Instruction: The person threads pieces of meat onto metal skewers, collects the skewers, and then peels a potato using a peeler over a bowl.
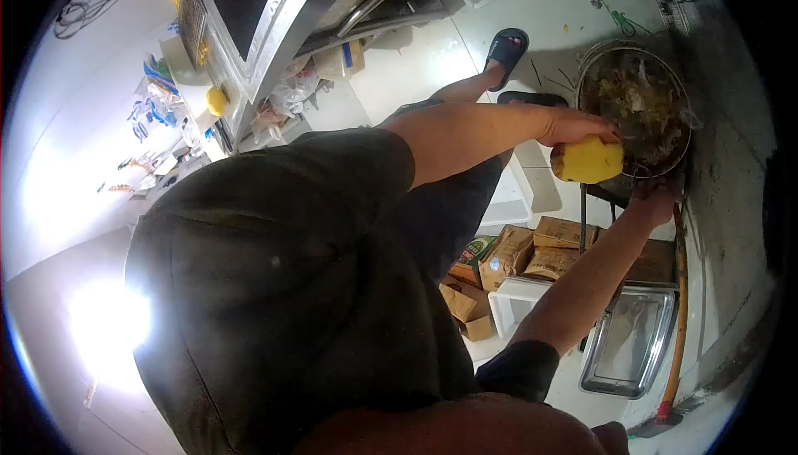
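**Left Hand Is Gripping Yellow Produce at the Scrap Bin**

The left hand (pixel 578 125) is gripping a mostly peeled yellow fruit or vegetable (pixel 588 162) right at the near rim of a round waste bin (pixel 594 59); its fingers are curling over the top and pressing against it. The right hand (pixel 661 201) is showing low beside the bin; whether its fingers are spread, pressed together or pinching something, I cannot tell. The step in hand is looking like steadying the piece by the bin. In my judgement, the next move is calling for a firm left hold, as bare flesh may be slippery.

Counting: one held piece; one bin, containing jumbled scraps (pixel 638 106); one wooden pole (pixel 682 280); one rimmed tray (pixel 629 343); two dark sandals (pixel 508 44); at least four cardboard boxes (pixel 507 260).
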Demonstrator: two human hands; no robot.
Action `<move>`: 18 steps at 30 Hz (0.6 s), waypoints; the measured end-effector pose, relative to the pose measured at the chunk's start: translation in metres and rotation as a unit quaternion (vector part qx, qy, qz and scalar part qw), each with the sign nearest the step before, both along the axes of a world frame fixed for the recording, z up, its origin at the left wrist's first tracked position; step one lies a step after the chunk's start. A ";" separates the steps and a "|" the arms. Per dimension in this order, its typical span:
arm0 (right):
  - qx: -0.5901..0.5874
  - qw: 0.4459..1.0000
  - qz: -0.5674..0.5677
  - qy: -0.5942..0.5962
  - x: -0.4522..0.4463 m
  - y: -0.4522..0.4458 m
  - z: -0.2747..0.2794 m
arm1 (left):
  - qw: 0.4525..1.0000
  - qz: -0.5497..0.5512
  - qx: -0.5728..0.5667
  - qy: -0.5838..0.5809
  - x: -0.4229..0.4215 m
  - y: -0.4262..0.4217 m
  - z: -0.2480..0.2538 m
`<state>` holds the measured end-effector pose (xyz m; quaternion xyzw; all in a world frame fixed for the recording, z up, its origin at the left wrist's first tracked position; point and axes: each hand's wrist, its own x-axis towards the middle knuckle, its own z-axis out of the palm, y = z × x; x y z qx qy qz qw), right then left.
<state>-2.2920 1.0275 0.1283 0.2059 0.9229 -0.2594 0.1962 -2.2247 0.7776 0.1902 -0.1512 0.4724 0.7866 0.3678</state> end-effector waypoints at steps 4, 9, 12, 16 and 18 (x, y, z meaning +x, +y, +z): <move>-0.218 0.946 -0.241 0.010 0.021 -0.017 0.026 | 0.997 0.002 -0.059 0.059 0.003 0.008 -0.003; 0.041 0.986 0.158 0.040 0.020 0.039 -0.056 | 0.995 -0.021 -0.086 0.046 0.005 0.010 -0.009; 0.257 0.951 0.171 0.001 -0.008 0.014 0.005 | 0.976 0.044 0.040 -0.211 -0.003 0.003 0.025; -0.185 0.901 -0.392 0.004 0.004 -0.047 0.070 | 0.942 0.128 0.105 -0.292 0.006 0.000 0.010; -0.302 0.792 -0.530 0.007 0.014 -0.059 0.088 | 0.939 0.142 0.108 -0.294 0.004 0.001 0.012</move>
